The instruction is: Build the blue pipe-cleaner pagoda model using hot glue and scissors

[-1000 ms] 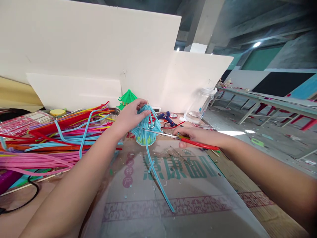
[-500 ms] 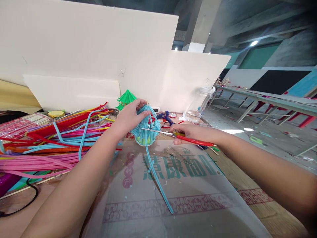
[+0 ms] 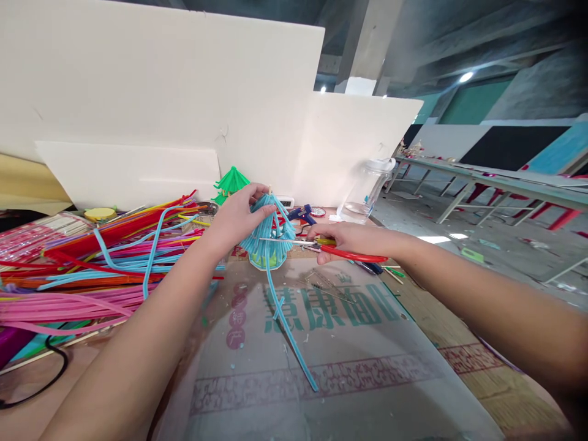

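Note:
A light-blue umbrella-shaped roof of pipe cleaners [image 3: 257,236] stands on a pale green round base [image 3: 267,260]. My left hand [image 3: 239,214] grips its upper part, with thumb and fingers around the top. One long light-blue pipe cleaner [image 3: 294,346] trails from the roof's front edge down across the mat. In my right hand [image 3: 337,237] are scissors with red-orange handles [image 3: 353,253]. Their blades [image 3: 285,241] lie level across the front of the roof, at the hanging pipe cleaner. Whether the blades are fully closed I cannot make out.
Piles of coloured pipe cleaners [image 3: 92,294] cover the left side. Behind stand a small green pipe-cleaner roof [image 3: 232,180], a blue glue gun [image 3: 303,214] and a clear plastic jug [image 3: 367,190]. A translucent printed sheet [image 3: 344,386] covers the table in front.
The view has shifted slightly, so most things sit a little further left. The scissors stay at the hanging pipe cleaner, their handles slightly nearer the roof. My left hand keeps its grip.

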Available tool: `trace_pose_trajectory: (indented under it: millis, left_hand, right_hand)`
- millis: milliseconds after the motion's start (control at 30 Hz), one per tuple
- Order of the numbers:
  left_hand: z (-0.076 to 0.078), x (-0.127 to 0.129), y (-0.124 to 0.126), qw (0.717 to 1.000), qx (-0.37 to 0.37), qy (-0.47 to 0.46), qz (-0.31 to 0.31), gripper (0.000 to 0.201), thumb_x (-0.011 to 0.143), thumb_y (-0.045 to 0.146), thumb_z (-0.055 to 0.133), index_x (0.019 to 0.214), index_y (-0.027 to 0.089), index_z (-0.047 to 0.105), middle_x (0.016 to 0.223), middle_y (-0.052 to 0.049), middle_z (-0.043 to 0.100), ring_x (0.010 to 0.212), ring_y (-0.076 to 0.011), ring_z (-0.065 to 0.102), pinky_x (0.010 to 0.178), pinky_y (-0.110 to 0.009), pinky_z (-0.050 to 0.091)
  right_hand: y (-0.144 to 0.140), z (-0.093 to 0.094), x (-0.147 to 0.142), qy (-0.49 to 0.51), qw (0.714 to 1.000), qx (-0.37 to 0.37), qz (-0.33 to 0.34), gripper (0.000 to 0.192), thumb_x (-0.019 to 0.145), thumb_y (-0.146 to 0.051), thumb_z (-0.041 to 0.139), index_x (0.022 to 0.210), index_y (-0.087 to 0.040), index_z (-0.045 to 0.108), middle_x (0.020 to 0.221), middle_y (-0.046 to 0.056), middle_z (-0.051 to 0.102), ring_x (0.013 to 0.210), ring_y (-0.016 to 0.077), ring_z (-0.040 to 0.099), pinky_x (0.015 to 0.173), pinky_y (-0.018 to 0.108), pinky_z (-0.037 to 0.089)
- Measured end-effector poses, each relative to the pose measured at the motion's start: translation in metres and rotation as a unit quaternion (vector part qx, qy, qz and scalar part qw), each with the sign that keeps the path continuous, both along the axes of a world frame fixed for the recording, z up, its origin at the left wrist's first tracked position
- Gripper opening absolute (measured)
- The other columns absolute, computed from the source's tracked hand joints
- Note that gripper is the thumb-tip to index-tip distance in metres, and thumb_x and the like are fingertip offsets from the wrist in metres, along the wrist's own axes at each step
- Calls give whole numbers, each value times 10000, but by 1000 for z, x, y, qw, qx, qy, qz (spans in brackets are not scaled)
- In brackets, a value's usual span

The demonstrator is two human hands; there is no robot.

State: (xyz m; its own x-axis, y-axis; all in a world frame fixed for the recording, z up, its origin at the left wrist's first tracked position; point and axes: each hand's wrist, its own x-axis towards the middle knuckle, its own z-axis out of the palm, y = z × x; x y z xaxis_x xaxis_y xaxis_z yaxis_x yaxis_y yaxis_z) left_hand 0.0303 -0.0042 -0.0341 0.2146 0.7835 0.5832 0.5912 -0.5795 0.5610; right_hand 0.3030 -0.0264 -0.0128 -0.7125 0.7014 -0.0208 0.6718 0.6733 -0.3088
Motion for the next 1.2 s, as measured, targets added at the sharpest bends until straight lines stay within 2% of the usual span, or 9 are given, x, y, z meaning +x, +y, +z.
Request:
trace_pose_trajectory:
  millis: [267,433,600,700,833,967,1033,1200]
  left_hand:
    - [1,1,-2,1000,2,7,-1,406,845,435,589,1180,206,584,1128,-52,670,1044,-215,624,938,-345,489]
    - [1,1,-1,1000,2,11,9,419,840,444,591,1188,210,582,1136,-47,666,1038,-216,621,935,-345,487]
    - [0,0,1,1000,4,14,14,423,843,444,590,1193,206,584,1108,-49,670,1002,-218,624,891,-351,494]
    - [0,-1,2,1000,-3,5,12,443,839,447,601,1204,197,583,1127,-56,667,1014,-215,626,914,-352,491]
    - [0,-1,2,1000,-10,-4,14,458,837,458,605,1207,189,583,1164,-71,662,1054,-218,622,951,-354,484]
    - [-2,-3,4,1000,-6,-8,1,453,853,456,582,1215,184,583,1144,-75,665,1053,-219,624,934,-353,494]
    - [-3,-5,6,1000,-2,-6,-7,429,873,447,551,1213,188,588,1121,-71,670,1040,-215,628,923,-355,498]
    - [-5,-9,9,999,-18,-14,-27,442,893,463,514,1247,208,581,1168,-73,673,1083,-215,626,956,-358,492]
  right_hand:
    - [3,3,-2,18,998,-26,51,471,838,-535,631,1206,-241,622,1250,42,629,1070,239,591,903,321,413]
    - [3,2,-3,14,998,-18,50,421,837,-499,643,1204,-292,646,1237,5,652,1017,228,610,862,309,416]
    - [-1,3,-7,1,1000,-5,28,410,833,-528,631,1140,-261,685,1085,13,701,854,213,616,740,293,409]
    - [-3,-1,-6,-17,999,17,25,406,842,-538,620,1123,-250,678,1060,25,698,838,209,612,705,279,393]
    - [-11,-16,-4,-29,999,22,24,441,823,-535,650,1141,-229,662,1023,55,706,847,221,627,700,276,397]
    - [-18,-41,-7,-14,999,-26,33,310,856,-414,640,1112,-241,663,1000,45,722,878,217,647,731,271,426]
    - [-18,-55,-9,-14,999,-24,30,290,849,-341,644,1121,-243,666,1019,54,721,908,220,652,747,273,437]
    - [-13,-78,-14,-45,998,34,21,481,846,-226,599,1325,-261,578,1114,105,658,913,233,651,747,301,454]
